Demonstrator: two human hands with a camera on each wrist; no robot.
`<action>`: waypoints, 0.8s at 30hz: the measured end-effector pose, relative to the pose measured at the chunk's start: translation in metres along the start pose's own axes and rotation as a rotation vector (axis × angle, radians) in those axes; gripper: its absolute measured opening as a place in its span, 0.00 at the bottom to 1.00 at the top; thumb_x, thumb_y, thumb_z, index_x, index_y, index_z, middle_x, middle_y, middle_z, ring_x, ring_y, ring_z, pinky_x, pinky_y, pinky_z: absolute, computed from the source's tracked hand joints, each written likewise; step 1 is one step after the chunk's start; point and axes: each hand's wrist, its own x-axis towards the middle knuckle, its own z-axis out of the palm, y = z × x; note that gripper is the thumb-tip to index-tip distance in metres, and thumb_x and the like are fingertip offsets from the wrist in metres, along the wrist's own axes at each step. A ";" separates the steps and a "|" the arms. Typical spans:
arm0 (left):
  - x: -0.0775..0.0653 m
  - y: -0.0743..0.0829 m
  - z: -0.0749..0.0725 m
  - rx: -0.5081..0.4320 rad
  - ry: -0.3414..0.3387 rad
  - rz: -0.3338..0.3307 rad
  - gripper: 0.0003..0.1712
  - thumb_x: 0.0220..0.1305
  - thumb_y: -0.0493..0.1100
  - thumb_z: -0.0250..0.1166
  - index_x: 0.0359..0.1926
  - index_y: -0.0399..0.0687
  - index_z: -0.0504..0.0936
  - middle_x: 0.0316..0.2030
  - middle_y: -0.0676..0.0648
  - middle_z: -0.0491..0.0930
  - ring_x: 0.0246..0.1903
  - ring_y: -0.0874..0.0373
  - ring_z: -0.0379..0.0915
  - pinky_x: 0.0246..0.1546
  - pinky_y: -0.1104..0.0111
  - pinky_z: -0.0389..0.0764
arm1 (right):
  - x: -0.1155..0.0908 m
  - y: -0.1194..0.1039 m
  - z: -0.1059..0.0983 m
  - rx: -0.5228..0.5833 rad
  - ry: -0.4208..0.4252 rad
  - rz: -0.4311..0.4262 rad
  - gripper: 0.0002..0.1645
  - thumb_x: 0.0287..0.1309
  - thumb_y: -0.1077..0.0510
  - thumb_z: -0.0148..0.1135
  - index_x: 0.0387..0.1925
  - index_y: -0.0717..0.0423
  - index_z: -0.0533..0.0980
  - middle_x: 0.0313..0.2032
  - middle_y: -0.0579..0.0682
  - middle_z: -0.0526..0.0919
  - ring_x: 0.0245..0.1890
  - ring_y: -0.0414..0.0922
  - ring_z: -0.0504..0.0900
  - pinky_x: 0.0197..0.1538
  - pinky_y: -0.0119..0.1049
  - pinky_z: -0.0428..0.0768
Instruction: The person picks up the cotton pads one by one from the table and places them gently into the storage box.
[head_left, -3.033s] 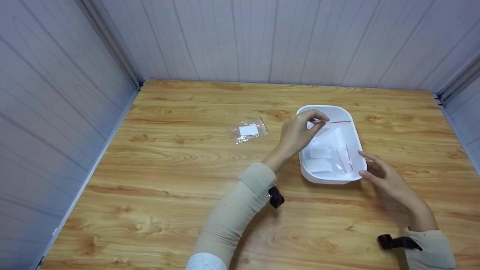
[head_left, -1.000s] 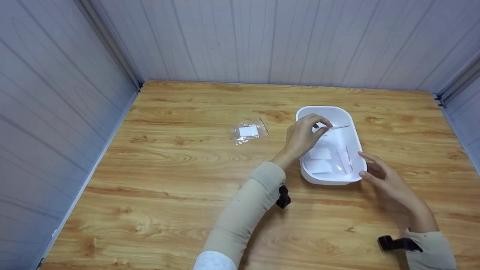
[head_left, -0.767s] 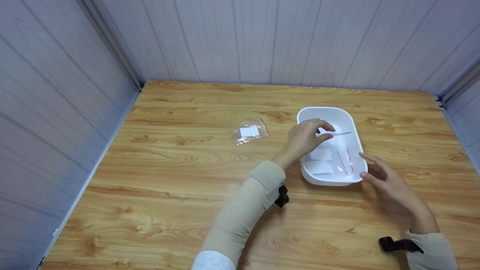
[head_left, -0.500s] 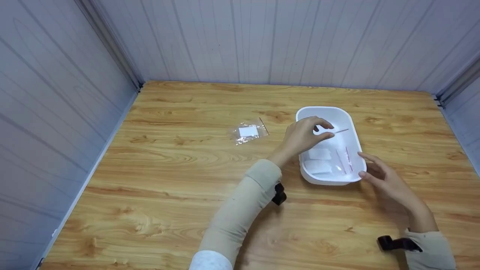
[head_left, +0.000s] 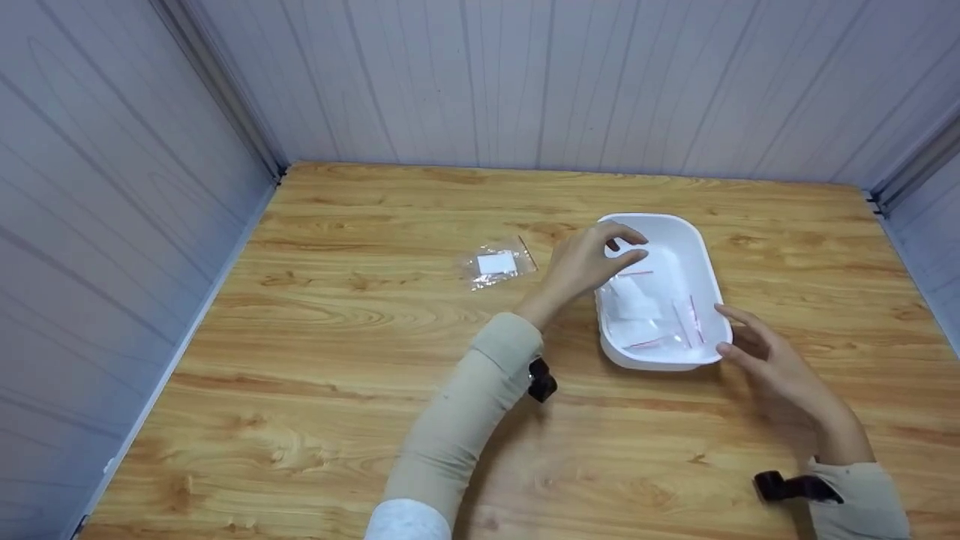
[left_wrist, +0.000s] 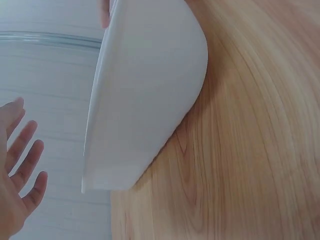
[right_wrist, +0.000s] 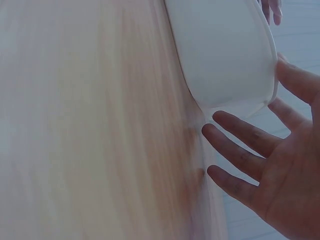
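A white plastic basin [head_left: 709, 262] stands on the table, with several clear zip bags with red seal strips inside. One bag [head_left: 630, 292], with a white piece in it, lies below my left hand [head_left: 589, 259], beside two others. My left hand hovers over the basin's left rim, its thumb and fingers apart and nothing between them; the left wrist view shows the fingers spread. My right hand [head_left: 776, 364] touches the basin's right front corner with thumb and forefinger. Its other fingers are spread beside the basin wall [right_wrist: 225, 55] in the right wrist view.
Left of the basin, another clear zip bag [head_left: 497, 262] with a white rectangular piece lies on the wooden table [head_left: 337, 360]. Pale panel walls [head_left: 480, 82] close off the back and both sides of the table.
My left hand has let go of a zip bag, which now lies in the basin on the left. The hand has drawn back left. My right hand stays at the rim.
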 end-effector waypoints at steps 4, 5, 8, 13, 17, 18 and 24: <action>-0.001 -0.009 -0.006 -0.015 0.014 -0.015 0.13 0.67 0.56 0.65 0.50 0.64 0.86 0.47 0.64 0.82 0.43 0.71 0.74 0.40 0.75 0.72 | 0.001 -0.001 -0.001 0.003 -0.003 0.005 0.34 0.71 0.61 0.57 0.74 0.59 0.58 0.61 0.75 0.70 0.53 0.21 0.69 0.51 0.16 0.68; -0.002 -0.011 -0.007 -0.019 0.019 -0.015 0.13 0.67 0.56 0.65 0.50 0.63 0.86 0.48 0.64 0.82 0.43 0.71 0.75 0.40 0.75 0.73 | 0.002 0.000 -0.001 0.009 -0.004 0.003 0.34 0.71 0.61 0.57 0.74 0.59 0.58 0.61 0.75 0.70 0.53 0.22 0.69 0.51 0.16 0.69; -0.003 -0.018 -0.010 -0.024 0.029 -0.027 0.13 0.67 0.55 0.65 0.50 0.63 0.86 0.48 0.64 0.82 0.44 0.69 0.76 0.41 0.73 0.73 | 0.003 0.001 0.000 0.017 -0.006 -0.004 0.34 0.70 0.63 0.57 0.73 0.59 0.58 0.61 0.75 0.70 0.53 0.22 0.69 0.51 0.16 0.69; -0.005 -0.028 -0.016 -0.011 0.045 -0.034 0.13 0.67 0.55 0.65 0.50 0.62 0.86 0.49 0.63 0.82 0.45 0.68 0.76 0.41 0.73 0.74 | 0.004 0.002 0.001 0.019 -0.004 -0.006 0.34 0.70 0.63 0.57 0.73 0.61 0.58 0.62 0.74 0.69 0.53 0.22 0.69 0.51 0.16 0.69; -0.007 -0.037 -0.019 -0.006 0.061 -0.037 0.14 0.67 0.54 0.65 0.50 0.60 0.86 0.49 0.61 0.83 0.46 0.67 0.76 0.41 0.73 0.74 | 0.004 0.001 0.001 0.002 -0.006 0.007 0.35 0.70 0.62 0.57 0.74 0.60 0.58 0.62 0.74 0.68 0.53 0.21 0.68 0.51 0.16 0.69; -0.007 -0.039 -0.020 -0.004 0.066 -0.040 0.13 0.67 0.54 0.65 0.50 0.60 0.86 0.49 0.61 0.83 0.46 0.66 0.76 0.41 0.73 0.74 | 0.003 0.000 0.000 -0.004 -0.007 0.013 0.35 0.70 0.62 0.57 0.74 0.59 0.58 0.63 0.74 0.68 0.53 0.21 0.67 0.51 0.16 0.68; -0.010 -0.052 -0.024 0.008 0.096 -0.065 0.13 0.67 0.54 0.66 0.48 0.59 0.87 0.47 0.60 0.84 0.45 0.65 0.77 0.43 0.69 0.75 | 0.002 -0.002 0.000 -0.015 -0.010 0.035 0.35 0.71 0.60 0.57 0.74 0.57 0.57 0.62 0.74 0.69 0.53 0.22 0.67 0.50 0.16 0.69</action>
